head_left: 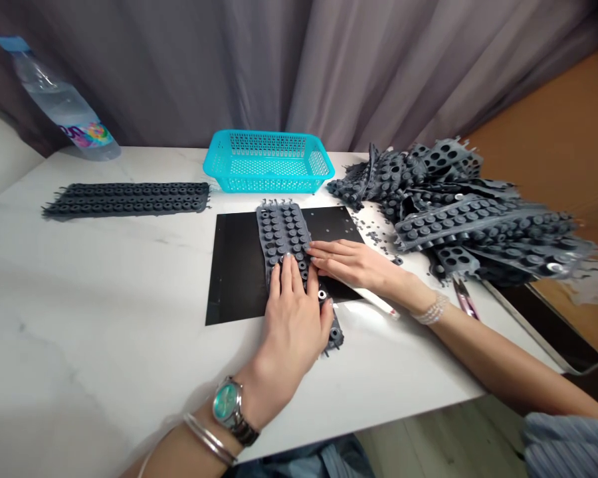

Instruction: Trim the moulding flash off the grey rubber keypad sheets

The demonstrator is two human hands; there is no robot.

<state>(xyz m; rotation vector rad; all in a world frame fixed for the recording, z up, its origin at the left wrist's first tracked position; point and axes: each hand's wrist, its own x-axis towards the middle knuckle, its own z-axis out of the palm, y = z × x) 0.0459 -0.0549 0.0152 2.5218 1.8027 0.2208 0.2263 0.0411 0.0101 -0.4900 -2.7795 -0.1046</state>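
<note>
A dark grey rubber-like strip [285, 229] with rows of round studs lies lengthwise across a black mat [236, 265], its near end past the mat's front edge. My left hand [296, 302] rests palm down on the strip's nearer half, fingers spread, hiding part of it. Beside it, my right hand [351, 265] touches the strip's right edge with fingers stretched out, its thumb hidden. From under the right hand a slim white pen-like stick [379, 303] sticks out; I cannot tell whether it is gripped. A pale ring [321, 294] shows on the strip by my left hand.
A blue basket [269, 186] stands behind the mat. Another studded strip [129, 199] lies left, near a water bottle [74, 113]. On the right are a heap of studded sheets [458, 212], small dark bits [376, 238], snips [464, 299] and a dark-screened device [543, 325].
</note>
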